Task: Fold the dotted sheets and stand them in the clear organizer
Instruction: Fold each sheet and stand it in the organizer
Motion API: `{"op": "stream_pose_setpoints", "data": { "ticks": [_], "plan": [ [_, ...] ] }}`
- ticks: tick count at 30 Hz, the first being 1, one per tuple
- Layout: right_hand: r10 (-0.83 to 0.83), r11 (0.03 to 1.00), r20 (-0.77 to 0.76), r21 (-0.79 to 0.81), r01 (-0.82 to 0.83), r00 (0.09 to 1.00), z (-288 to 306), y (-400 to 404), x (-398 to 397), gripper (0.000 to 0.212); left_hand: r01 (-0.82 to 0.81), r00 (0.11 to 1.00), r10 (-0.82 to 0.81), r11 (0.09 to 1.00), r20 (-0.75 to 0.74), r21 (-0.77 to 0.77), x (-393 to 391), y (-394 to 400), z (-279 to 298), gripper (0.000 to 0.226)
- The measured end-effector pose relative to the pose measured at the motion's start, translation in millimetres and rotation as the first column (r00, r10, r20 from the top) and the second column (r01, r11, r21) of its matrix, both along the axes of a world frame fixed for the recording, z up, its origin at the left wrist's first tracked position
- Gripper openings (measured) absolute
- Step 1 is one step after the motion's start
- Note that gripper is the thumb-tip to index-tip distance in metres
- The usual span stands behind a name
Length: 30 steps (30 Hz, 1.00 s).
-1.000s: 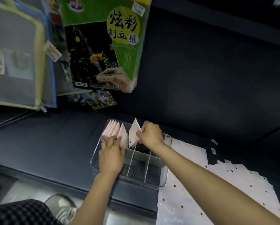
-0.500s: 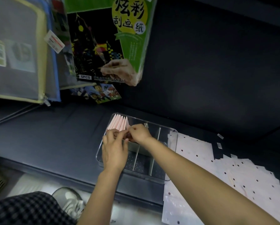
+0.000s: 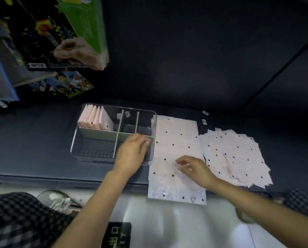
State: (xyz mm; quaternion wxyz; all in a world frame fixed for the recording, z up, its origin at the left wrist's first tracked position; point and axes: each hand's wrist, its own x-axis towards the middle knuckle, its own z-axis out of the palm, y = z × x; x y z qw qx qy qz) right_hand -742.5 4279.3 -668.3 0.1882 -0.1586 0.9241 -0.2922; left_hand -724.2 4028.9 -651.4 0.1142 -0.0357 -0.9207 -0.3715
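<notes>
The clear organizer point(image 3: 74, 145) sits on the dark shelf, split by white dividers. Several folded pink dotted sheets point(image 3: 96, 117) stand in its far left compartment. My left hand point(image 3: 131, 154) hovers over the organizer's near right part, fingers loosely bent, holding nothing. A flat dotted sheet in a glossy sleeve point(image 3: 174, 140) lies just right of the organizer. My right hand point(image 3: 194, 167) hangs above this sheet with relaxed fingers and holds nothing. A loose pile of dotted sheets point(image 3: 239, 151) spreads further right.
Packaged craft books and mesh zipper pouches point(image 3: 47, 33) hang at the upper left above the shelf. A dark back wall rises behind the organizer. The shelf's front edge point(image 3: 42, 178) runs below the organizer, with a shoe and checked fabric under it.
Both hands have left the folded sheets in the far left compartment and moved right. The last folded sheet now stands with the others. The view has shifted right.
</notes>
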Motion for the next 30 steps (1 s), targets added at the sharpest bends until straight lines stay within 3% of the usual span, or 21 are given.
{"op": "stream_pose_setpoints", "data": {
  "ticks": [2, 4, 7, 10, 13, 15, 17, 20, 23, 24, 26, 28, 30],
  "plan": [
    [0.052, 0.988, 0.025, 0.143, -0.055, 0.998, -18.9, 38.8, 25.3, 0.035, 0.182, 0.972, -0.175, 0.983, 0.154, -0.029, 14.8, 32.6, -10.7, 0.019],
    [0.134, 0.964, 0.011, 0.229, -0.133, 0.991, -34.2, 66.9, 46.9, 0.052, 0.356, 0.889, -0.316, 0.932, 0.332, -0.063, 34.3, 56.7, -29.4, 0.027],
    [0.255, 0.93, -0.04, 0.284, -0.234, 0.966, -49.9, 92.2, 65.7, 0.065, 0.557, 0.748, -0.373, 0.802, 0.549, -0.215, 64.7, 66.2, -59.9, 0.066],
    [0.34, 0.903, -0.117, 0.317, -0.289, 0.933, -56.8, 103.8, 71.5, 0.054, 0.593, 0.752, -0.368, 0.739, 0.547, -0.318, 79.7, 62.1, -74.5, 0.082],
    [0.294, 0.938, -0.174, 0.242, -0.248, 0.94, -57.9, 108.4, 70.3, 0.031, 0.549, 0.796, -0.347, 0.76, 0.496, -0.348, 79.9, 60.9, -75.4, 0.062],
    [0.25, 0.952, -0.112, 0.209, -0.223, 0.962, -52.0, 108.5, 65.3, 0.021, 0.515, 0.819, -0.336, 0.788, 0.465, -0.337, 78.3, 62.1, -71.1, 0.041],
    [0.185, 0.968, 0.023, 0.169, -0.187, 0.982, -38.1, 106.7, 53.3, 0.02, 0.477, 0.824, -0.308, 0.829, 0.475, -0.291, 74.1, 65.1, -62.4, 0.027],
    [0.156, 0.982, 0.243, 0.063, -0.176, 0.957, -2.2, 105.8, 24.8, 0.013, 0.403, 0.759, -0.316, 0.915, 0.569, -0.031, 58.7, 69.9, -38.7, 0.016],
    [0.202, 0.978, 0.433, -0.038, -0.206, 0.879, 34.8, 110.0, 1.1, 0.01, 0.427, 0.624, -0.457, 0.879, 0.634, 0.213, 38.3, 69.7, -7.3, 0.011],
    [0.188, 0.982, 0.47, -0.09, -0.165, 0.863, 43.6, 111.4, -4.6, 0.012, 0.416, 0.619, -0.477, 0.873, 0.623, 0.255, 32.5, 69.2, 1.7, 0.011],
    [0.121, 0.98, 0.493, -0.198, -0.025, 0.862, 52.2, 112.7, -15.6, 0.015, 0.318, 0.734, -0.404, 0.915, 0.546, 0.249, 23.5, 69.4, 12.5, 0.011],
    [0.02, 0.961, 0.456, -0.253, 0.108, 0.89, 50.9, 111.3, -29.0, 0.013, 0.118, 0.901, -0.175, 0.98, 0.398, 0.163, 19.9, 72.9, 16.6, 0.01],
    [-0.084, 0.945, 0.392, -0.261, 0.199, 0.916, 43.7, 107.9, -44.1, 0.013, -0.036, 0.981, 0.021, 0.997, 0.193, 0.073, 21.3, 79.5, 17.7, 0.023]
  ]
}}
